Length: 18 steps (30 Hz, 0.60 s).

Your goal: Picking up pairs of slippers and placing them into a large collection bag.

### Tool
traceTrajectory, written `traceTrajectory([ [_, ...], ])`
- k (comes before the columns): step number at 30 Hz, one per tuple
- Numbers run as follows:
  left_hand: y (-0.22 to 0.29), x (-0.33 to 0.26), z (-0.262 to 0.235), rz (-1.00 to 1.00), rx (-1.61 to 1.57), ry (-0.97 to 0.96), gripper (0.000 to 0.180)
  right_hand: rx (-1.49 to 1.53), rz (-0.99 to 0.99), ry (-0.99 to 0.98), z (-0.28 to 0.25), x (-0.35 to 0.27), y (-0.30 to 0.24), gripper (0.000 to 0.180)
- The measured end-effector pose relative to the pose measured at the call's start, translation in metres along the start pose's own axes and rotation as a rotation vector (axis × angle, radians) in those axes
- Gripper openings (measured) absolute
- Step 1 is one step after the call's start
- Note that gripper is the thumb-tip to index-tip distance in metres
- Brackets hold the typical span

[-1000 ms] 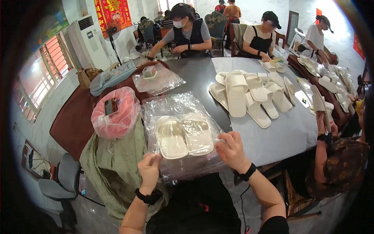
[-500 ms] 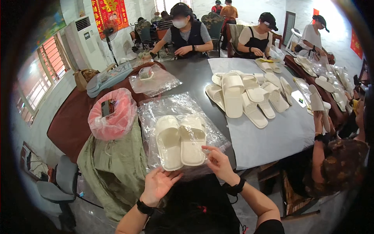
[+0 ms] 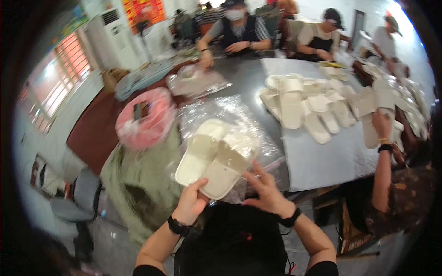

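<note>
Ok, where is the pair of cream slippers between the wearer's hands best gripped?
Probably by the heel ends, from the near side: they are flat and angle toward the person, while the raised straps lie farther off. The left hand's thumb rests there.

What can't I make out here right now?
In the head view:
- Left hand: fingers hidden beneath the cream slide slippers.
- Right hand: blurred, so contact with the slippers is unclear.
- Dark object in the pink plastic bag: too small and blurred.
- Co-worker in brown: partly cut off by the fisheye rim.
</note>
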<state>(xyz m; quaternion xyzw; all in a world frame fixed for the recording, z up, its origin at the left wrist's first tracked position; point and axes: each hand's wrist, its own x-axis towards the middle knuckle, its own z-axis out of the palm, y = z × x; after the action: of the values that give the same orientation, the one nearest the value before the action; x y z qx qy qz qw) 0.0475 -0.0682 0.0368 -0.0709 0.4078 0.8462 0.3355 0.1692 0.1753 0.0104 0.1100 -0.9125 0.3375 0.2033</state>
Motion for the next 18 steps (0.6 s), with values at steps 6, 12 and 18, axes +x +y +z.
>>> traceTrajectory([
  [6,0.071,-0.106,-0.048,0.257,0.029,0.263,0.044,-0.075,-0.077,0.004,-0.014,-0.004,-0.014,0.081],
  [12,0.121,-0.225,-0.102,0.699,0.238,0.587,0.052,0.16,-0.461,-0.5,0.029,0.06,-0.089,0.061],
  [18,0.105,-0.222,-0.161,0.59,0.3,0.524,0.035,-0.204,-0.705,-0.477,0.133,0.051,-0.055,0.045],
])
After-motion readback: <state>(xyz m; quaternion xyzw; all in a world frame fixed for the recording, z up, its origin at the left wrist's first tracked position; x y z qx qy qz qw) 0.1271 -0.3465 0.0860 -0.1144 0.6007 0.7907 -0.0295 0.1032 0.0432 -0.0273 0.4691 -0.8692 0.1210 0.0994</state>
